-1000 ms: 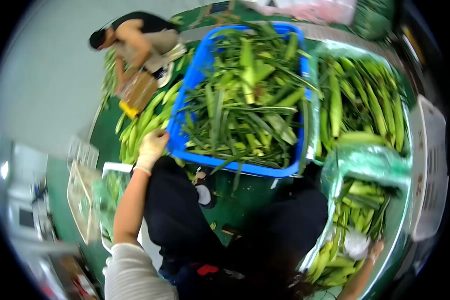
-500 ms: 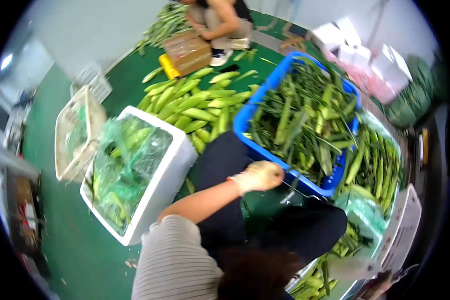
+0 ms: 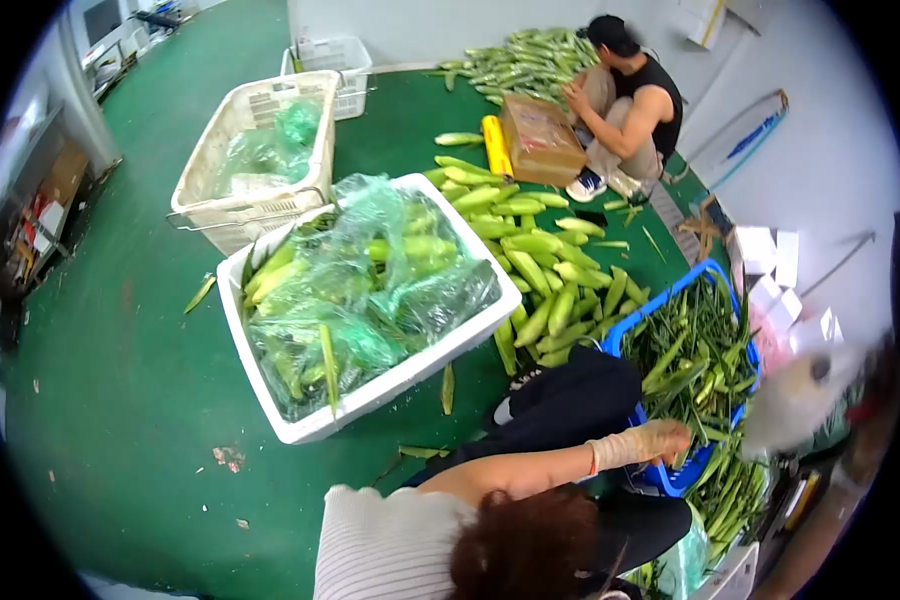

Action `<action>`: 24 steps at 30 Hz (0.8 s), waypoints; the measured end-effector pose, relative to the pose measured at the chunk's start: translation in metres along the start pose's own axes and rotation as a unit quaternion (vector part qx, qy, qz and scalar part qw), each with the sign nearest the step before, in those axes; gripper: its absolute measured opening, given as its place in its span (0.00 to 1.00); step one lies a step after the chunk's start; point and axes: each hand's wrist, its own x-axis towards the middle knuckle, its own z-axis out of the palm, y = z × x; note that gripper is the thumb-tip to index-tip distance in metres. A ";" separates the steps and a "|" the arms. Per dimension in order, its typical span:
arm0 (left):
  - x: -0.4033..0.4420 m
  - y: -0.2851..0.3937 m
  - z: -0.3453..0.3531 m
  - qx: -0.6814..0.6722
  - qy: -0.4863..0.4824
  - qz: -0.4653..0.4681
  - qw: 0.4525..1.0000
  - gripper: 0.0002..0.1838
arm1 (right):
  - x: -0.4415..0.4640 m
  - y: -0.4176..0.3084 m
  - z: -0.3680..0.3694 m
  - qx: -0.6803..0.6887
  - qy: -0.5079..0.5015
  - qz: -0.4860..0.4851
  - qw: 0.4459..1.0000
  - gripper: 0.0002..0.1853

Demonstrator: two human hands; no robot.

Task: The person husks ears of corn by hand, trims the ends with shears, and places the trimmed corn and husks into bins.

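My left hand (image 3: 662, 441), in a pale glove, is at the near rim of the blue basket (image 3: 618, 332). Its fingers are curled closed; what they hold, if anything, is hidden. Long green husk leaves (image 3: 685, 345) fill the basket. My right hand (image 3: 805, 400), also gloved, is raised at the basket's right side and smeared by motion, so its fingers cannot be made out. Green corn cobs in husk (image 3: 555, 270) lie heaped on the floor beyond my knee. More green stalks or leaves (image 3: 727, 500) are bunched below the basket.
At left stands a white foam box (image 3: 292, 428) with corn and green plastic film. Behind it is a cream crate (image 3: 232, 110). A person (image 3: 635, 110) squats by a cardboard box (image 3: 540, 140) and yellow roll (image 3: 496, 145). White foam pieces (image 3: 755, 250) lie at right.
The view has swung left, so the foam box sits nearer the middle and the blue basket farther right. My right hand has risen from low at the right. My left hand stays by the basket rim.
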 end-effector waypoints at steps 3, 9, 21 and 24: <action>-0.030 0.060 -0.042 -0.029 0.050 0.122 0.991 0.27 | 0.031 -0.027 0.126 0.098 -0.229 -0.110 0.962 0.07; -0.096 0.095 -0.116 -0.008 0.253 0.137 0.958 0.19 | 0.042 -0.026 0.357 -0.185 -0.312 -0.157 0.919 0.18; -0.351 0.018 -0.207 0.609 0.689 -0.112 0.378 0.28 | 0.188 0.245 -0.006 -0.057 -0.474 0.002 0.879 0.33; -0.354 0.016 -0.209 0.625 0.669 -0.115 0.385 0.27 | 0.140 0.222 -0.145 -0.252 -0.122 0.166 0.945 0.24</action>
